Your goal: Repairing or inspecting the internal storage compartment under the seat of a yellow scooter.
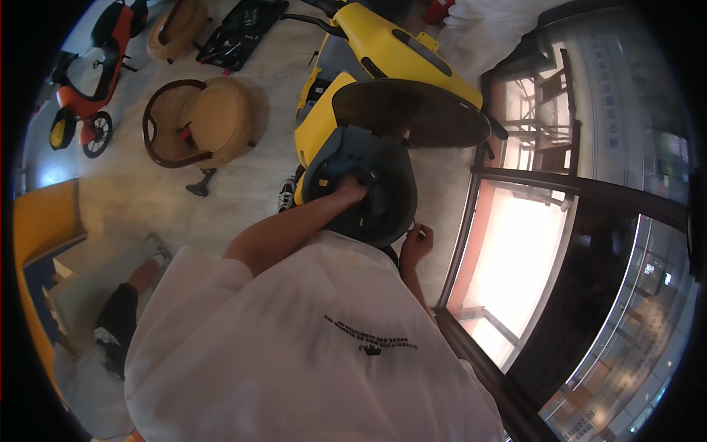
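A yellow scooter stands in front of me with its dark oval seat tipped up. Below the seat is a deep dark-grey storage bucket. My left hand reaches down inside this bucket; its fingers are lost in the shadow, so what it touches is unclear. My right hand is outside, just beyond the bucket's near right rim, with its fingers curled together. A tiny pale spot shows at those fingers, too small to name.
A wicker chair with a dark wooden rail stands left of the scooter, and another wicker chair farther back. Behind are an open black case and an orange scooter. Dark-framed glass runs along the right. Someone's leg shows at lower left.
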A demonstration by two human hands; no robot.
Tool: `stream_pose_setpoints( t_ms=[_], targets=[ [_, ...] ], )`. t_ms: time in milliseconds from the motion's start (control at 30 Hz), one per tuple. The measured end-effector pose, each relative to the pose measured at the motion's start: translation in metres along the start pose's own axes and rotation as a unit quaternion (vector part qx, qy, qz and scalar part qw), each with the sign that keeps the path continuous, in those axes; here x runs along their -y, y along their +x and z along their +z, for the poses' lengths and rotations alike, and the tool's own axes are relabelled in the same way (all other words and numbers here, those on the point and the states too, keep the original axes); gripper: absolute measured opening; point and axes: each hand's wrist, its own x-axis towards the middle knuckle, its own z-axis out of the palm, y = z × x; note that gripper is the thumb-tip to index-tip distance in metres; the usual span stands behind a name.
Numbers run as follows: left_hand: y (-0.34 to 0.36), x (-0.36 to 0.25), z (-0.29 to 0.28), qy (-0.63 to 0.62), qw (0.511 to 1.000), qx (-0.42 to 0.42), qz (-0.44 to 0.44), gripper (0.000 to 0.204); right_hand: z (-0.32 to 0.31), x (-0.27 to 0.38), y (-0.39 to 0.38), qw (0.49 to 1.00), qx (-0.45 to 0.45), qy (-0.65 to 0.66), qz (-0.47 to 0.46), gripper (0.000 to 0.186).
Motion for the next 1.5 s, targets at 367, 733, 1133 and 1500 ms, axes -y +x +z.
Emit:
stream_pose_setpoints(
  t_ms=[367,733,1133,1500],
  targets=[
    [-0.03,-0.02,-0.01,-0.32,0.929,0.098,-0.157,0.033,0.035,0.092,0.01,0.955,0.141,0.261,-0.006,0.014],
    [0.02,0.043,0.01,-0.319,0.935,-0.093,-0.127,0.016,0.123,0.065,-0.014,0.819,0.32,0.349,0.324,0.026],
    [0.065,0.095,0.025,0.137,0.983,-0.086,-0.088,0.028,0.145,0.041,-0.017,0.881,0.32,0.238,0.254,0.015],
    [0.062,0.097,0.033,-0.15,0.961,-0.172,-0.159,0.024,0.148,0.031,-0.022,0.948,0.283,0.134,0.052,0.015]
  ],
)
